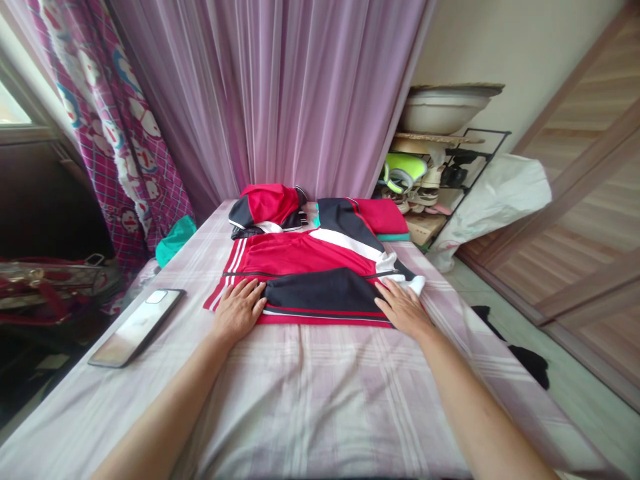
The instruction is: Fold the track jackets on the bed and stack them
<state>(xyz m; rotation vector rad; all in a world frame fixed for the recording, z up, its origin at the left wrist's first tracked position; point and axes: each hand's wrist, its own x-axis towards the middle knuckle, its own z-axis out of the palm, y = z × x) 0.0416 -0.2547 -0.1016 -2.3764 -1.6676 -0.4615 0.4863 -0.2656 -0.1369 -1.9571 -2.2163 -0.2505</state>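
Observation:
A red, black and white zip-up jacket (300,257) lies on the cloth-covered table, its near side folded over so a dark sleeve runs across the front. My left hand (239,308) rests flat on the jacket's striped hem end, fingers spread. Near the collar end, my right hand (403,308) lies flat with its fingers apart, touching the dark sleeve and white fabric. Behind the jacket sit a bunched red and black garment (273,208) on the left and a folded red and black garment (383,217) on the right, with teal cloth under it.
A phone (137,328) lies on the left of the plaid tablecloth (300,400). Teal cloth (176,241) hangs at the left edge. Purple curtains (300,100) close off the back. A shoe rack (450,173) with a basin (445,110) and a white bag (500,200) stand to the right.

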